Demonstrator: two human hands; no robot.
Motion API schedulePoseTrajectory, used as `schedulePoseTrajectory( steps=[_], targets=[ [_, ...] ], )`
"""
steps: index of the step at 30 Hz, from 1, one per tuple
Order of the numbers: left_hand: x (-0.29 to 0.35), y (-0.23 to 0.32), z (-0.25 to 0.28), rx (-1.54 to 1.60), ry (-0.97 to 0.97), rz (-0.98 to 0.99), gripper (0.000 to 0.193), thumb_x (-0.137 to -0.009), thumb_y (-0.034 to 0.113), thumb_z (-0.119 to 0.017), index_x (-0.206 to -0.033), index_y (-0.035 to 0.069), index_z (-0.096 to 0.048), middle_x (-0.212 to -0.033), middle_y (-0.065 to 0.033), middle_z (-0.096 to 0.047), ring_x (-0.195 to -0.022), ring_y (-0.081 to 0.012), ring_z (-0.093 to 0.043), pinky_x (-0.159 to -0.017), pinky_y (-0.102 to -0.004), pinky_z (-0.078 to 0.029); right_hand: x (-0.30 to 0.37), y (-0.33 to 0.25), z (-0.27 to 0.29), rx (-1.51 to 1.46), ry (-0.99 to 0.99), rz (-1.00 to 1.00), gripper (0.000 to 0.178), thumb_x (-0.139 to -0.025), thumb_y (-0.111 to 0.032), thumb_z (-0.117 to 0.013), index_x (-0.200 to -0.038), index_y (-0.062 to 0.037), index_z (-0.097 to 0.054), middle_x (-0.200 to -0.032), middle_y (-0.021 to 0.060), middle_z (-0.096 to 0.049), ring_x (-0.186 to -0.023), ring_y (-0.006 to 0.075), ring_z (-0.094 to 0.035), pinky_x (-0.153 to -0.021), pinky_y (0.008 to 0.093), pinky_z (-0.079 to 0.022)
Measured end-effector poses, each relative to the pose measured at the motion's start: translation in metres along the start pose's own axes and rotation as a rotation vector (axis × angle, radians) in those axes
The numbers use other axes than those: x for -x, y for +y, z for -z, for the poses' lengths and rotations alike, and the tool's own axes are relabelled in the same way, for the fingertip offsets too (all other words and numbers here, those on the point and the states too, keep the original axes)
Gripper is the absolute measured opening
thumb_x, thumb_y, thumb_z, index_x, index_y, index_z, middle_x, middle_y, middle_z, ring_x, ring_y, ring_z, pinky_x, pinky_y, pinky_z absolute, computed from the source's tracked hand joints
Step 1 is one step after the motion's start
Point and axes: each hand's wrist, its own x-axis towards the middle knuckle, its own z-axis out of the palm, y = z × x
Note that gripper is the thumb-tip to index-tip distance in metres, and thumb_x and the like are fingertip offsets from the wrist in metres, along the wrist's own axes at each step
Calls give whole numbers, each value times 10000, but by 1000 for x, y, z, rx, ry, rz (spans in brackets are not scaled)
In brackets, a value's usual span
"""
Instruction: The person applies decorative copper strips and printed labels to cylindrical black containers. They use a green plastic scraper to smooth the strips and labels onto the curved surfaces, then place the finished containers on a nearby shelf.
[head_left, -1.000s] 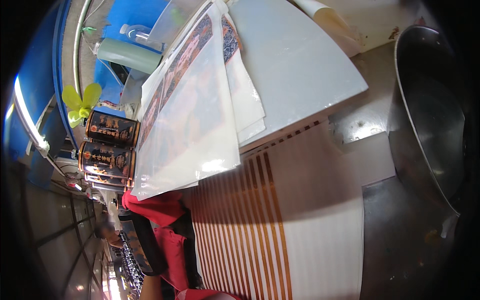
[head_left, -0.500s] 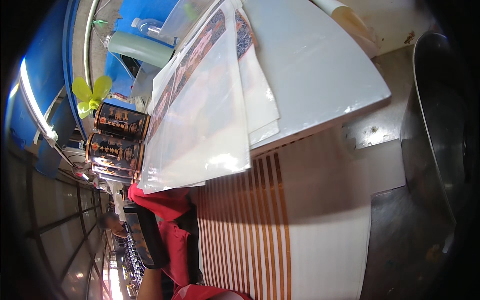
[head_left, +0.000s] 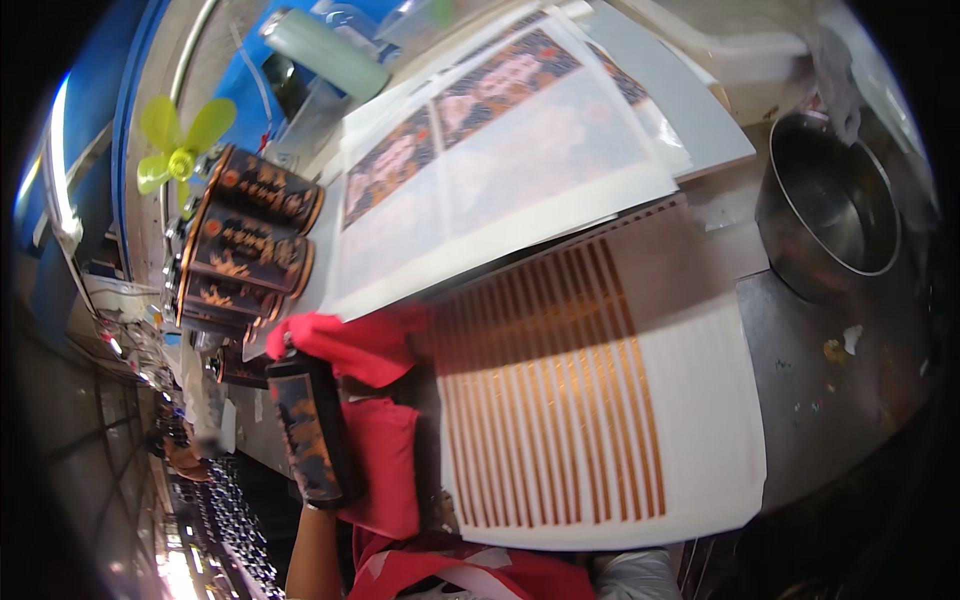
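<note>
A black cylindrical canister (head_left: 308, 430) with an orange pattern stands slightly tilted at the left edge of the table. My left hand (head_left: 312, 515) grips its lower end; the fingers are mostly hidden behind it. Red cloth (head_left: 380, 465) lies right beside the canister, and more of it passes behind the canister's top. To the right of the cloth lies a white sheet (head_left: 700, 430) with rows of thin copper-coloured strips (head_left: 560, 400). My right hand does not show.
Printed dark-and-orange label sheets (head_left: 510, 90) lie on a stack beyond the strips. Several finished dark canisters (head_left: 250, 240) stand at the left, near a yellow-green fan (head_left: 182, 150). A metal pot (head_left: 830, 200) stands at the right, a pale green bottle (head_left: 325, 52) at the back.
The view has shifted, bringing the whole pot and more of the strip sheet into sight. My left hand still holds the canister, and more of my forearm shows.
</note>
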Motion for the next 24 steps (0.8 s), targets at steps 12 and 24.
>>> schedulePoseTrajectory(
  steps=[12, 24],
  targets=[
    [0, -3, -21, -9, -320, -120, 240, -953, 242, -453, -1018, 30, -545, -853, -30, -608, -720, -95, -593, -637, -220, -489, 196, -76, 88, -440, -277, -26, 429, -755, -148, -652, -1157, -58, -534, -872, 43, -610, -680, 129, -563, -552, 245, -461],
    [5, 4, -10, 221, -404, 57, 237, -956, 201, -445, -1083, 13, -516, -984, -66, -584, -833, -117, -563, -727, -239, -463, 345, -426, 189, -123, 81, 1195, 428, -751, -91, -625, -1161, 4, -544, -1127, 61, -565, -1028, 150, -523, -898, 278, -403]
  ],
)
